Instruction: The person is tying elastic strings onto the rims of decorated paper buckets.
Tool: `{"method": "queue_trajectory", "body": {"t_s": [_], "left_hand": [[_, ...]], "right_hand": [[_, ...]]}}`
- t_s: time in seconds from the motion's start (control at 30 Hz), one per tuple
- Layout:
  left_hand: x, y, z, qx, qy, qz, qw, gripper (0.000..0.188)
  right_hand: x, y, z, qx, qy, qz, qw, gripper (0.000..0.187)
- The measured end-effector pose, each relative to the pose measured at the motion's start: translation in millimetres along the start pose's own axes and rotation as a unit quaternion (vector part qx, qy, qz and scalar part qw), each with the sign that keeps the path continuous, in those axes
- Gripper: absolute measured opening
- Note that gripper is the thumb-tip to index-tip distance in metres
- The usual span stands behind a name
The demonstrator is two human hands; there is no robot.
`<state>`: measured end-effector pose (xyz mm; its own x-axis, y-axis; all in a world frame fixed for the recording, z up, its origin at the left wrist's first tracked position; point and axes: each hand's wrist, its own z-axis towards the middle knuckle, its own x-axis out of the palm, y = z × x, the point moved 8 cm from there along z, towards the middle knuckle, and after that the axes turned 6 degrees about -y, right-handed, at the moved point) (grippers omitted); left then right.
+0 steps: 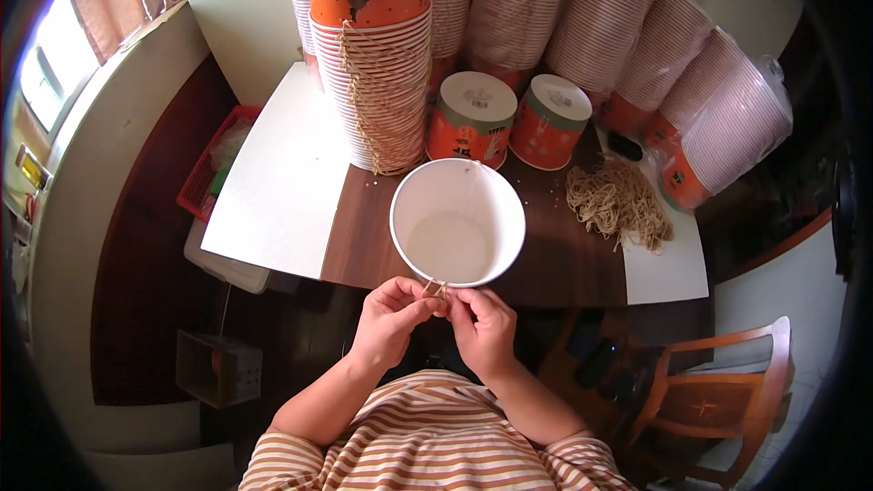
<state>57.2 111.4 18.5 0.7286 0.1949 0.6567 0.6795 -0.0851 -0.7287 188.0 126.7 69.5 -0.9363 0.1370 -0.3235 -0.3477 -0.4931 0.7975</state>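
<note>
I note white bucket (457, 227) ctr frame; L hand (389, 323) + R hand (485, 327) pinch cord (436, 290) at its near rim. Far rim seems corded; near end, I judge, unfinished. Corded stack (386, 91) upper ctr; spare cord (620, 202) ctr-right.

We pinch a thin cord (441, 290) at a white bucket's (450, 241) near rim.
Our left hand (389, 318) and right hand (485, 323) sit close together; tan cords (618, 202) lie right, stacked buckets (373, 64) stand far.
</note>
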Motion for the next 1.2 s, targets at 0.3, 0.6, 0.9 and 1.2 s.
{"method": "queue_trajectory", "body": {"t_s": [0.3,0.6,0.9,1.2], "left_hand": [[-18,1,-3,0.017,-0.042,-0.017,0.999,0.009],[-18,-16,-17,0.145,-0.089,0.136,0.976,0.008],[-15,-32,-25,0.329,-0.093,0.325,0.882,0.014],[20,-57,-44,0.502,-0.071,0.489,0.71,0.023]], "right_hand": [[51,-47,-25,0.436,0.103,0.43,0.784,0.018],[58,-45,-30,0.442,0.131,0.433,0.775,0.016],[68,-47,-44,0.517,0.14,0.522,0.664,0.018],[55,-37,-35,0.445,0.085,0.451,0.769,0.015]]}}
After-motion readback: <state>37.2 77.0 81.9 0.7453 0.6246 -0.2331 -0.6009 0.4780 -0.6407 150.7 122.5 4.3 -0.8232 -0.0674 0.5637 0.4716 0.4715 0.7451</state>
